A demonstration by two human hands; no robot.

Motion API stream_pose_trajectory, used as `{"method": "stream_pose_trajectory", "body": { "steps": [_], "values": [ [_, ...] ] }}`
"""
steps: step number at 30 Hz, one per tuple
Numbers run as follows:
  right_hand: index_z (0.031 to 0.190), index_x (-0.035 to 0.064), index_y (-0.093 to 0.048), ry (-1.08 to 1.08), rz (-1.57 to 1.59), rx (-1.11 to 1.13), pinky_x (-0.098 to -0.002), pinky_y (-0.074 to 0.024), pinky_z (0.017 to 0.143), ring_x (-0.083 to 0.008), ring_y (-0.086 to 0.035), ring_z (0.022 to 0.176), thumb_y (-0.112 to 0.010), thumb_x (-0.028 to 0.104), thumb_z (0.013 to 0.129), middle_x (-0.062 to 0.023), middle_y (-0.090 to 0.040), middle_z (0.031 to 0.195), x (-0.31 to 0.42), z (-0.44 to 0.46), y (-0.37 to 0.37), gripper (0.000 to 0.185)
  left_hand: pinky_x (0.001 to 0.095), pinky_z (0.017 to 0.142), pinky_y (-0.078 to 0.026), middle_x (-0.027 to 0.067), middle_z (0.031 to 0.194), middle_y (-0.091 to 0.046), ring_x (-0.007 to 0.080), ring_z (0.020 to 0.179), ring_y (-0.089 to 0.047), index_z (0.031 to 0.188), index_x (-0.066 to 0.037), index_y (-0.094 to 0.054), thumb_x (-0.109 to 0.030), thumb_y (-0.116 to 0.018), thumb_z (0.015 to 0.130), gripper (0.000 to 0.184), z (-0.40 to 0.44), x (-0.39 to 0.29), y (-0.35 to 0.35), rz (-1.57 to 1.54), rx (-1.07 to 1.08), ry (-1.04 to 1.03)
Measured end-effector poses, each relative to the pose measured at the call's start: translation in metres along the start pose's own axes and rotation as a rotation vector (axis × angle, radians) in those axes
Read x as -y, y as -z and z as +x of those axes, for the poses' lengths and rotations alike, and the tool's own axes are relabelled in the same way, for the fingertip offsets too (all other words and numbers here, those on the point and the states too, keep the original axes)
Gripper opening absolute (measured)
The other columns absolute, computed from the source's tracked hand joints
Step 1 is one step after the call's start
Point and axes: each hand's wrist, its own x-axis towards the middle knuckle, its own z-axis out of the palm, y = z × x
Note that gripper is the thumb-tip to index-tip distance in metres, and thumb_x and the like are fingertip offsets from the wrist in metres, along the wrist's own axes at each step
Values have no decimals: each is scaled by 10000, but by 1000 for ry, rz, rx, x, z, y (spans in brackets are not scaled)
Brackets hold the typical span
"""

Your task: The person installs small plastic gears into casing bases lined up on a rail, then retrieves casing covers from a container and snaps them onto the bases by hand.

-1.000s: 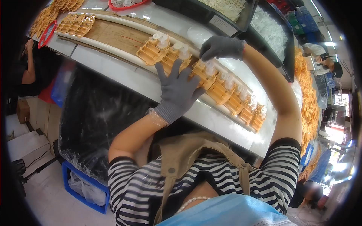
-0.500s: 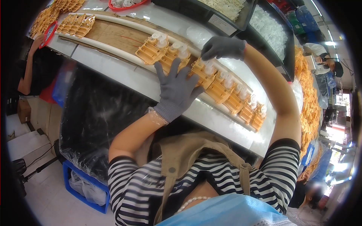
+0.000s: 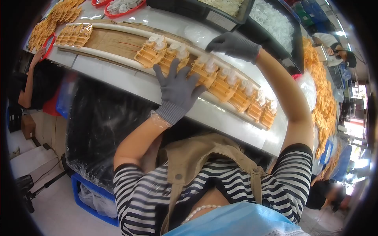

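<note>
A row of orange plastic housings (image 3: 225, 89), with clear plastic pieces (image 3: 210, 67) at their far ends, lies along a white-edged rail. My left hand (image 3: 176, 87), in a grey glove, is open, with fingers spread over the near side of the row and fingertips at the housings. Behind the row, my gloved right hand (image 3: 232, 46) hovers by the rail with its fingers drawn together and pointing down. Whether anything sits in that pinch is hidden. Near its fingertips, a clear plastic item (image 3: 197, 33) rests on the white table.
Black bins at the back hold clear plastic pieces (image 3: 271, 25) and pale parts (image 3: 226, 4). Orange parts are heaped at right (image 3: 321, 94) and far left (image 3: 53, 21). A red basket (image 3: 124, 8) holds whitish parts. Another person's hand (image 3: 39, 55) is at the left beside a red-rimmed container.
My right hand has lifted back from the clear pieces to behind the row. My left hand has shifted slightly left in view, remaining spread at the housings.
</note>
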Motion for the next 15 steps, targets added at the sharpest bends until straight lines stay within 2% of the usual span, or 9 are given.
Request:
{"method": "stream_pose_trajectory", "body": {
  "steps": [2,5,6,9,10,12,14,15],
  "values": [
    [1153,36,-657,17,87,-50,-260,-486,756,-122,-593,815,-568,337,931,-60,-695,962,-11,-13,3,384,655,1063,-41,83,1133,-576,367,1256,-397,1019,-178,-643,-405,-668,813,307,0,0,0,10,-2,-7],
    [1171,38,-643,26,117,-264,-251,-485,792,-114,-606,890,-545,344,954,-60,-687,1012,-13,-59,5,388,632,1073,-93,80,1140,-583,352,1267,-400,1049,-179,-636,-383,-678,807,320,-3,3,-2,49,-14,-7],
    [1163,46,-648,-5,125,-292,-266,-489,824,-122,-617,940,-525,357,966,-59,-683,1030,-18,-81,7,389,621,1076,-115,79,1144,-585,347,1267,-405,1059,-176,-632,-371,-682,804,325,-5,6,-7,60,-35,-10],
    [1170,59,-647,-11,227,-474,-287,-492,849,-133,-620,961,-515,341,970,-61,-682,1050,-42,-177,2,370,590,1082,-175,80,1192,-582,336,1264,-426,1101,-164,-623,-315,-684,814,329,-7,9,-13,25,-96,-90],
    [1174,60,-646,-158,256,-584,-293,-493,848,-146,-617,994,-515,332,969,-59,-671,1104,-47,-213,-5,365,572,1100,-152,77,1208,-579,339,1266,-424,1095,-159,-631,-341,-656,845,311,-10,12,-16,-34,-126,-112],
    [1187,53,-640,-256,350,-829,-278,-491,817,-153,-610,999,-523,319,963,-60,-654,1153,-97,-285,-21,367,539,1118,-144,77,1227,-576,335,1269,-424,1101,-152,-634,-339,-631,880,289,-13,15,-19,-106,-176,-122],
    [1182,57,-647,-434,421,-1183,-270,-473,807,-135,-600,975,-545,294,957,-54,-662,1109,-134,-356,-49,342,509,1118,-175,81,1232,-577,323,1273,-428,1123,-148,-627,-283,-633,889,270,-17,18,-17,-131,-204,-100],
    [1177,44,-647,-545,386,-1272,-250,-467,790,-108,-590,943,-557,279,952,-37,-661,1070,-149,-389,-60,337,496,1115,-190,83,1233,-577,318,1272,-431,1130,-142,-624,-261,-634,889,269,-17,20,-18,-109,-235,-96]
  ]
}}
